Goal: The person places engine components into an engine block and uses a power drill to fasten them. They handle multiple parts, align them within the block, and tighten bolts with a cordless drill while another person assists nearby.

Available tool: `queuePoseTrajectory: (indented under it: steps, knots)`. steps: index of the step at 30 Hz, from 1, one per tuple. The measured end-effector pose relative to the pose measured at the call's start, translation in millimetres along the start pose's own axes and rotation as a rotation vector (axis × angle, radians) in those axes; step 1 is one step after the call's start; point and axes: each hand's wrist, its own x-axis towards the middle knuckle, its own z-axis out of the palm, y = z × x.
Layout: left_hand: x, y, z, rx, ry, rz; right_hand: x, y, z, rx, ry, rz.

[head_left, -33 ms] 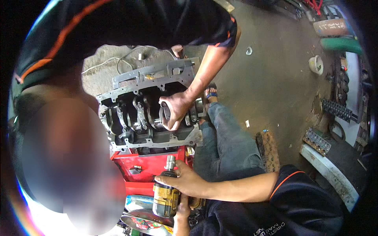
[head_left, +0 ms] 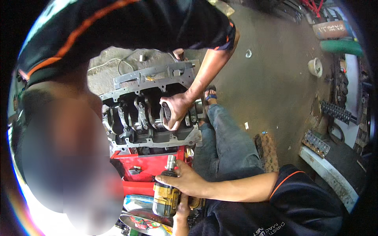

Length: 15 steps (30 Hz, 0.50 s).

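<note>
Both my hands hold a yellow and black impact wrench [head_left: 165, 200] with a silver socket [head_left: 171, 161] at its nose, pointing toward the engine. My right hand [head_left: 187, 181] wraps the tool near its nose; my left hand [head_left: 182, 209] grips lower, around the handle, its fingers partly hidden. Beyond the wrench is an engine block [head_left: 189, 137] with its crankshaft and bearing caps [head_left: 141, 114] exposed. A co-worker's hand [head_left: 177, 112] reaches into it, closed around a grey metal part [head_left: 167, 112] over the crankshaft. The socket is apart from the block.
The co-worker's arm [head_left: 214, 65] crosses above the block, and their head is close at left. A red metal stand [head_left: 147, 167] is below the block. Legs in jeans [head_left: 236, 137] extend beside it. Cylinder heads [head_left: 317, 143] and a white bowl [head_left: 315, 67] are at right.
The view and the co-worker's shoulder have shifted slightly. My hands, the impact wrench and the co-worker's hand keep practically the same places.
</note>
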Motion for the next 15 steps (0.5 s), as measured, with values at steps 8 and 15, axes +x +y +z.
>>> queuePoseTrajectory:
  steps: [8,15]
  knots:
    - [2.9,81.2,-54.9,-1.020,0.244,-0.211,-64.3,2.0,45.8,-0.119,-0.079,-0.128]
    - [-32.8,80.5,-75.5,-1.151,0.297,-0.158,-99.2,17.9,80.2,-0.185,-0.252,-0.190]
